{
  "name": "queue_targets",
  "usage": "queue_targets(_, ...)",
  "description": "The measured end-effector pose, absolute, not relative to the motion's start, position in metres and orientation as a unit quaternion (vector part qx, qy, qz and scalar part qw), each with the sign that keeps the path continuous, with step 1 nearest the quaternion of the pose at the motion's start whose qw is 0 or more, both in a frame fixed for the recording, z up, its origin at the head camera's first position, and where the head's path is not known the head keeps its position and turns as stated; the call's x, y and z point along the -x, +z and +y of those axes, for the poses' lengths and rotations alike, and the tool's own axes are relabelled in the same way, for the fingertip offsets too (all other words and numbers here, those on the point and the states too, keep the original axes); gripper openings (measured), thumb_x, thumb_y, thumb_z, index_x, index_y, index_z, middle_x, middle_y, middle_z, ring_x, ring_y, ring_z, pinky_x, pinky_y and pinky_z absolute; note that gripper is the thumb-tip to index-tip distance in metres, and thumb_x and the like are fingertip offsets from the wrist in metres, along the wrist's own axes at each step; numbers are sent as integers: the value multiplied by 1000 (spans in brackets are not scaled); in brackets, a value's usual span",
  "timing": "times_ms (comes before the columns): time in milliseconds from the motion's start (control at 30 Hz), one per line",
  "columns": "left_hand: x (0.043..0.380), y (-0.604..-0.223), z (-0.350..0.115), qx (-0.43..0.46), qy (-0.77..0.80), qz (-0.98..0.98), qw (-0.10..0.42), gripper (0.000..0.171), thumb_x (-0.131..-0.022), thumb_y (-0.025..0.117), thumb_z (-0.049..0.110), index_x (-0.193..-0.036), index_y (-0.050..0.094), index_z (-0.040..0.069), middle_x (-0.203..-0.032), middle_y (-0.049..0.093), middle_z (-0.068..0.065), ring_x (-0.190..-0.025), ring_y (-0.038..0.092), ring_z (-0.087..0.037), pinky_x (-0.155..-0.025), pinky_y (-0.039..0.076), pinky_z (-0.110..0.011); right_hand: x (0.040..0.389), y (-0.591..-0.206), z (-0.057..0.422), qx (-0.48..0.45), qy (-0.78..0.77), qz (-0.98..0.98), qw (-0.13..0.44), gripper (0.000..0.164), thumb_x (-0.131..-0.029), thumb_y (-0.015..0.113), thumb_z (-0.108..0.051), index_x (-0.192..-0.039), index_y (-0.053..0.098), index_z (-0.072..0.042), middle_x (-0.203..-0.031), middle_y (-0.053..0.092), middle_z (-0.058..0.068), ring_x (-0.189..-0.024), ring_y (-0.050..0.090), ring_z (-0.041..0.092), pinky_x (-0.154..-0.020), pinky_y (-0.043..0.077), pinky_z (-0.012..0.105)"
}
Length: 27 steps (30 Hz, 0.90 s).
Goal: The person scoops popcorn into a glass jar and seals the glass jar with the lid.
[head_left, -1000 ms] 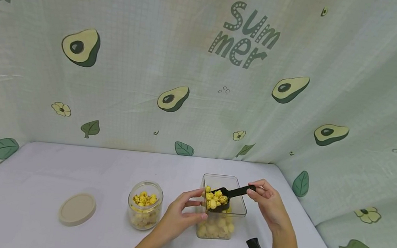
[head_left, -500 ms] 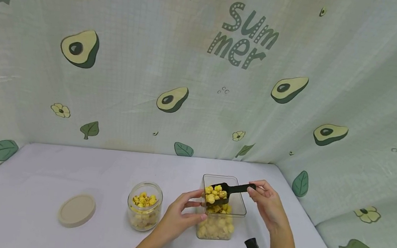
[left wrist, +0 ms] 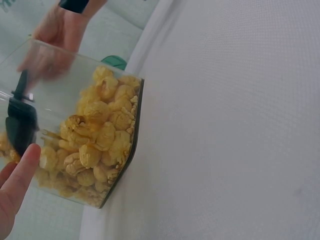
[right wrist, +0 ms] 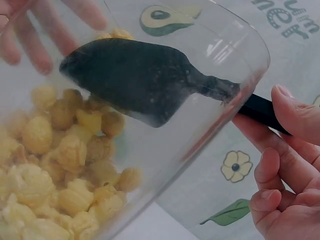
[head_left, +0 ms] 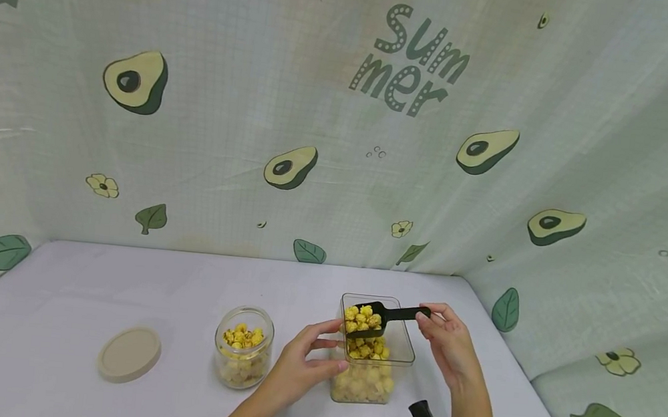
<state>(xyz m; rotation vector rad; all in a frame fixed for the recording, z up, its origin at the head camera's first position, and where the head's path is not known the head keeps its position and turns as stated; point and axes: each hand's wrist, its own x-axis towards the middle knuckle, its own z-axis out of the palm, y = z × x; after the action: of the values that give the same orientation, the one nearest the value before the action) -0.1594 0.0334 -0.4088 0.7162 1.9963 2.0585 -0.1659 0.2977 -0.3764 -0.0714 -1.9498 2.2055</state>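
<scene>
A clear square container (head_left: 405,349), part-filled with caramel popcorn (left wrist: 97,135), stands on the table. My left hand (head_left: 306,360) holds its left side, fingers along the wall and thumb at the near corner. With thumb and fingers my right hand (head_left: 448,337) pinches the handle end of a black scoop (head_left: 402,314). The scoop's bowl, heaped with popcorn, lies inside the container's mouth, above the popcorn below. Through the wall in the right wrist view, the underside of the scoop (right wrist: 130,75) shows apart from most of the popcorn.
Left of the container stands a round clear jar (head_left: 242,361), lidless, with popcorn in it. A beige round lid (head_left: 129,354) lies farther left on the white table (head_left: 193,289). An avocado-print cloth (head_left: 215,123) hangs behind and at the sides.
The scoop has risen a little and levelled inside the container, baring more popcorn beneath it. The left hand keeps its hold in the same place.
</scene>
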Motion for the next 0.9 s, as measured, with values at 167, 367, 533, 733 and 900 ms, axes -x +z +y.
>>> queue_targets(167,160,-408,33,-240,689,678,91,58,-82,71,20,-134,47,14,-138,42,-12,-119,49,-33,-83,53,-22,168,-378,296,21,753,-651,99,20,-87,60,-1,-89,63,-20,-75,64,-11,-70,51,6,-70,40,21)
queue_targets(367,159,-407,32,-239,684,683,93,57,-83,70,20,-135,47,14,-138,43,-12,-120,49,-34,-86,53,-25,169,-381,297,37,770,-629,96,23,-88,59,0,-85,64,-22,-74,64,-11,-71,54,5,-71,45,19)
queue_targets(533,159,-407,32,-241,682,683,97,56,-84,70,22,-135,47,15,-138,43,-10,-120,48,-33,-87,53,-26,168,-383,300,20,791,-605,90,20,-89,59,-1,-87,65,-20,-71,63,-9,-66,53,5,-67,46,17)
queue_targets(733,159,-408,32,-243,685,680,96,56,-83,70,22,-135,47,15,-139,43,-10,-120,49,-32,-86,53,-25,168,-387,305,-13,819,-567,91,21,-91,54,1,-90,66,-16,-70,64,-6,-63,55,5,-64,47,16)
queue_targets(900,159,-408,32,-244,685,680,94,57,-83,70,20,-135,47,14,-139,43,-11,-120,49,-34,-86,53,-26,168,-389,308,-25,835,-543,84,23,-93,50,1,-90,66,-15,-72,66,-5,-67,58,5,-64,47,16)
